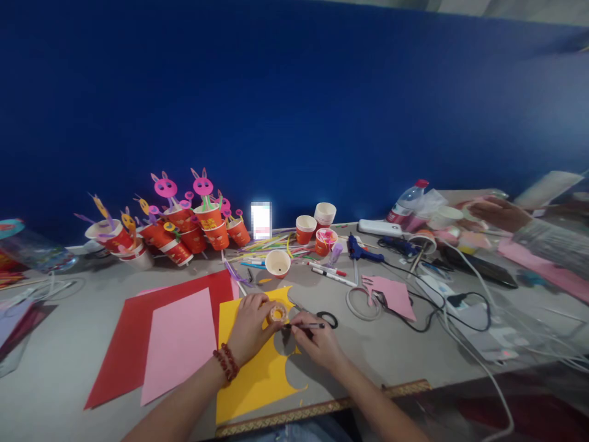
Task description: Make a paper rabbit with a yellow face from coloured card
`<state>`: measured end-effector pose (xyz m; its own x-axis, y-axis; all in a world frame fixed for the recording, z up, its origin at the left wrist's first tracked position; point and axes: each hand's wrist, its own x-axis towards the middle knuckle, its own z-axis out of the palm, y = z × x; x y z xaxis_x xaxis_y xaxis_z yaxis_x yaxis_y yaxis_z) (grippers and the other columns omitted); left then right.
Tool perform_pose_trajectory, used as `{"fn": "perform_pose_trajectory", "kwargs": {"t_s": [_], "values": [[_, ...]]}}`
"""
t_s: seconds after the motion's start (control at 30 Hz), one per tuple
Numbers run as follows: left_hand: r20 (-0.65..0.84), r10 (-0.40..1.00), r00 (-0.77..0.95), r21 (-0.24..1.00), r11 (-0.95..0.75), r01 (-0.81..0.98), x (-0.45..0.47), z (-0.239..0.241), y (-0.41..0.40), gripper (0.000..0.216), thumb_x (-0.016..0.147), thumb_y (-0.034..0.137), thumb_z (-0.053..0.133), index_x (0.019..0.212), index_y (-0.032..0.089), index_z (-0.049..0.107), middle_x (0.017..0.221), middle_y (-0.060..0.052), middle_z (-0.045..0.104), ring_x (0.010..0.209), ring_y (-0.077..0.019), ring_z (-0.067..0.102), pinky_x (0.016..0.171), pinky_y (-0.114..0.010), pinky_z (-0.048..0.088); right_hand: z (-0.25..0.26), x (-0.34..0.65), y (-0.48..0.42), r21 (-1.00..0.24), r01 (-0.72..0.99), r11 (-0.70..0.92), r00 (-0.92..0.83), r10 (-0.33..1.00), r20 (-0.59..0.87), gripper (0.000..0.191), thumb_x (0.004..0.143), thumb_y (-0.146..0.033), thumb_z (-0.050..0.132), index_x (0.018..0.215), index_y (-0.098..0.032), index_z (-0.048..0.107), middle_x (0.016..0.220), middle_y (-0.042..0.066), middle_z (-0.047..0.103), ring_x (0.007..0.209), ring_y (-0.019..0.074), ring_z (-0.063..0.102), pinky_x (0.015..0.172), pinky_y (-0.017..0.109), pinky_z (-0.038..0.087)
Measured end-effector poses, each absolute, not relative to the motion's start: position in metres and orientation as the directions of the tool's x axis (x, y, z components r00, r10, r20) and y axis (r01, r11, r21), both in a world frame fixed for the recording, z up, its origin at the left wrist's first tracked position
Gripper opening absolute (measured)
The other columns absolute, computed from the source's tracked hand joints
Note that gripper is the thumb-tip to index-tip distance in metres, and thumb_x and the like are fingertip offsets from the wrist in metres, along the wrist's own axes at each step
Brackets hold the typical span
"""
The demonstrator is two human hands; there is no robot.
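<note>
My left hand (253,316), with a beaded bracelet at the wrist, presses a small pale ring (278,314) down on the yellow paper (251,380). Yellow shows through the ring's middle. Curved bites are cut out of the sheet's right edge. In my right hand (317,342) is a dark pen (315,325), its tip close to the lower right of the ring. Whether the tip touches the paper cannot be made out. Just beyond that hand lies a black scissor handle (329,318), its blades mostly hidden.
Red paper (119,350) and pink paper (177,344) lie at left. Decorated red cups (214,230) stand behind. A white cup (278,264), markers (334,276), a blue glue gun (363,248) and cables surround the work. Another person's hand (499,212) reaches in at right.
</note>
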<state>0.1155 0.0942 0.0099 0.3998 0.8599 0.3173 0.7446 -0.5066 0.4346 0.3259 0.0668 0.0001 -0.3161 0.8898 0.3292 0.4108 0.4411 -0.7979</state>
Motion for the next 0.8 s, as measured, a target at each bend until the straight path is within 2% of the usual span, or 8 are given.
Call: {"fn": "perform_pose_trajectory", "kwargs": {"t_s": [0.37, 0.67, 0.8], "values": [[0.289, 0.866, 0.408, 0.464, -0.499, 0.732, 0.114, 0.008, 0.095, 0.031, 0.087, 0.040, 0.065, 0.114, 0.026, 0.064, 0.106, -0.007, 0.058, 0.102, -0.0272, 0.051, 0.091, -0.044, 0.041, -0.005, 0.322, 0.063, -0.734, 0.399, 0.550, -0.370, 0.829, 0.420, 0.015, 0.092, -0.019, 0.050, 0.094, -0.022, 0.065, 0.079, 0.002, 0.071, 0.073, 0.0177, 0.065, 0.067, 0.027, 0.048], [0.277, 0.875, 0.396, 0.477, -0.483, 0.735, 0.115, 0.007, 0.094, 0.031, 0.086, 0.038, 0.066, 0.114, 0.027, 0.064, 0.105, -0.006, 0.058, 0.102, -0.0270, 0.052, 0.090, -0.043, 0.041, -0.004, 0.330, 0.070, -0.712, 0.488, 0.506, -0.327, 0.862, 0.388, 0.019, 0.094, -0.024, 0.048, 0.087, -0.020, 0.065, 0.073, 0.002, 0.068, 0.067, 0.0169, 0.064, 0.064, 0.025, 0.048], [0.279, 0.876, 0.395, 0.474, -0.483, 0.736, 0.116, 0.008, 0.095, 0.031, 0.082, 0.035, 0.070, 0.112, 0.026, 0.064, 0.105, -0.006, 0.058, 0.102, -0.0274, 0.052, 0.090, -0.044, 0.041, -0.003, 0.336, 0.073, -0.751, 0.461, 0.472, -0.248, 0.881, 0.402, 0.018, 0.095, -0.026, 0.049, 0.090, -0.020, 0.066, 0.079, 0.004, 0.070, 0.071, 0.0177, 0.066, 0.067, 0.026, 0.051]]}}
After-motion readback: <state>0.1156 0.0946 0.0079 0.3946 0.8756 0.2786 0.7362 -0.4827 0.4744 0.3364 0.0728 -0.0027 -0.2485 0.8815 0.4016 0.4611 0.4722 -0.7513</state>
